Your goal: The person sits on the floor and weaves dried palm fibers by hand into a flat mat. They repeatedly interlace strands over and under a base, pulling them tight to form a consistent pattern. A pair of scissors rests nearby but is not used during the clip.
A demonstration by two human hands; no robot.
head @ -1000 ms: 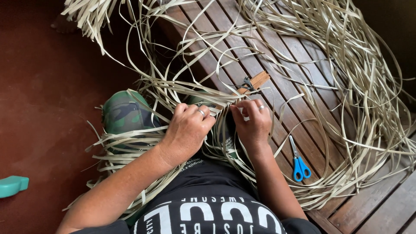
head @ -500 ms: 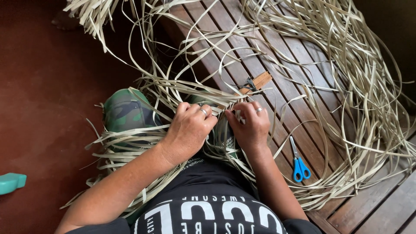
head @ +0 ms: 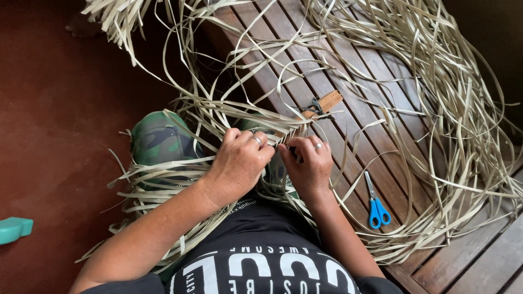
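Note:
Both hands meet over my lap, pinching pale dried leaf strips (head: 256, 117). My left hand (head: 239, 163), with a ring on one finger, is closed around a bundle of strips lying across my camouflage-clad knee (head: 158, 139). My right hand (head: 310, 166), also ringed, grips the same strips just to the right, fingertips almost touching the left hand. More strips fan out under my left forearm.
A big tangle of loose strips (head: 436, 81) covers the brown slatted wooden platform (head: 359, 109). Blue-handled scissors (head: 376, 204) lie on the slats right of my right hand. A small wooden-handled tool (head: 321, 103) lies farther up. Dark red floor (head: 54, 136) spreads left, with a teal object (head: 13, 228).
Both hands have shifted slightly while working the strips; the right hand has drawn closer to the left. Nothing was let go.

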